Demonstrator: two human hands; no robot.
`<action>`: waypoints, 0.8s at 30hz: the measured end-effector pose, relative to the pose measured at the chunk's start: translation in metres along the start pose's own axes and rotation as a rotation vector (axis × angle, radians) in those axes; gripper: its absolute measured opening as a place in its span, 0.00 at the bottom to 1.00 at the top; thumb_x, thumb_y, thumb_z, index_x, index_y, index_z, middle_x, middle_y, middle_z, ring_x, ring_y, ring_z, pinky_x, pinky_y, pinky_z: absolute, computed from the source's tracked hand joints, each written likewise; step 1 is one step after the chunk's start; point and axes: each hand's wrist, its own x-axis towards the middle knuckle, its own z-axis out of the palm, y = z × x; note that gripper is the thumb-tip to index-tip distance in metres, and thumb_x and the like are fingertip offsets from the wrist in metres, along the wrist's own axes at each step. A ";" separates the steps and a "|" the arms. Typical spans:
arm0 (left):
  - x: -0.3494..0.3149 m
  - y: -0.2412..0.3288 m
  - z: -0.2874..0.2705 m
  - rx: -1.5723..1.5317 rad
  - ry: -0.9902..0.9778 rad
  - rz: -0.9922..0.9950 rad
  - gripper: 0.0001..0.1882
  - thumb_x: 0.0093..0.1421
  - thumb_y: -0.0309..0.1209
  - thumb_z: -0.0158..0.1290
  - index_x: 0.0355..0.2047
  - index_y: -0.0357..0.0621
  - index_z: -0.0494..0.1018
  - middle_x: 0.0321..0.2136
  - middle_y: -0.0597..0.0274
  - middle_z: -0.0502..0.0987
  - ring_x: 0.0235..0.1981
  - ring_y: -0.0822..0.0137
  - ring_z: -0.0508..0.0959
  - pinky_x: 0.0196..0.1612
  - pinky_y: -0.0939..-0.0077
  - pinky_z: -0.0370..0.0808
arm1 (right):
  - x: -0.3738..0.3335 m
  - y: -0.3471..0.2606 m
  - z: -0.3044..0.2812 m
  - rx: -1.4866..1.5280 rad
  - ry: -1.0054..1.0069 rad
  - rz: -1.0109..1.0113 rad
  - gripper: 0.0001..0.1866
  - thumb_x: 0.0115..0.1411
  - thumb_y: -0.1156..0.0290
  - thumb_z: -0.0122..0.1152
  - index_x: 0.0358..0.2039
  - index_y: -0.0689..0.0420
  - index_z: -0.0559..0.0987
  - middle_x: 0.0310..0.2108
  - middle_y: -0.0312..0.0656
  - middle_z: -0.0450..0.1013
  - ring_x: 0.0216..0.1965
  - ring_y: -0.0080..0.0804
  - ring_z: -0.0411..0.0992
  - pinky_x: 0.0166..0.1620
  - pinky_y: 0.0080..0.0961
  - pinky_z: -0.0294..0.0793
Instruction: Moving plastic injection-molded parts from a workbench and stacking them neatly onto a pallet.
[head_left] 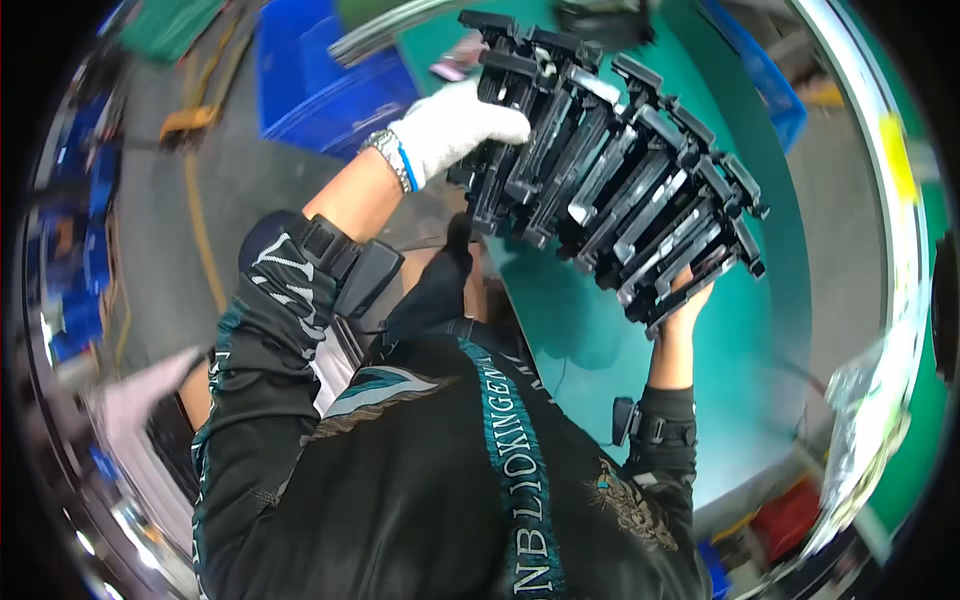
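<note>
Between my two hands hangs a row of several black plastic parts (610, 165), pressed side by side, long and narrow with wider blocks at their far ends. My left hand (455, 125), in a white glove, grips the row's left end, its thumb laid over the nearest part. At the right end my right hand (690, 300) is mostly hidden under the parts; only some fingers and the wrist show, and it bears that end. The row is held above a green tabletop (590, 330) and casts a shadow on it.
Blue plastic bins (330, 90) stand on the floor at the far left. A dark object (605, 20) lies at the table's far end. Clear plastic wrapping (865, 420) hangs at the right by a pale rail (880, 170). A red item (785, 520) sits low at the right.
</note>
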 end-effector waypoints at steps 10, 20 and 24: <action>0.003 0.051 0.019 0.246 0.091 -0.073 0.26 0.45 0.42 0.65 0.43 0.40 0.77 0.36 0.54 0.81 0.38 0.61 0.80 0.46 0.68 0.75 | 0.006 -0.022 -0.039 0.737 -0.160 0.261 0.20 0.64 0.74 0.63 0.56 0.62 0.72 0.51 0.42 0.73 0.49 0.31 0.72 0.52 0.32 0.75; 0.021 0.019 -0.001 -0.107 0.063 -0.152 0.19 0.48 0.36 0.64 0.38 0.40 0.79 0.33 0.60 0.81 0.35 0.68 0.79 0.44 0.72 0.76 | 0.042 0.006 0.010 0.811 -0.064 0.535 0.28 0.72 0.49 0.47 0.62 0.57 0.68 0.55 0.42 0.71 0.53 0.39 0.74 0.55 0.31 0.75; 0.061 -0.003 -0.100 -0.233 0.260 -0.263 0.14 0.49 0.36 0.64 0.34 0.40 0.80 0.29 0.63 0.81 0.31 0.70 0.79 0.40 0.73 0.77 | 0.124 -0.004 0.144 0.474 -0.338 0.119 0.26 0.72 0.53 0.49 0.64 0.53 0.66 0.54 0.41 0.70 0.51 0.34 0.74 0.54 0.29 0.77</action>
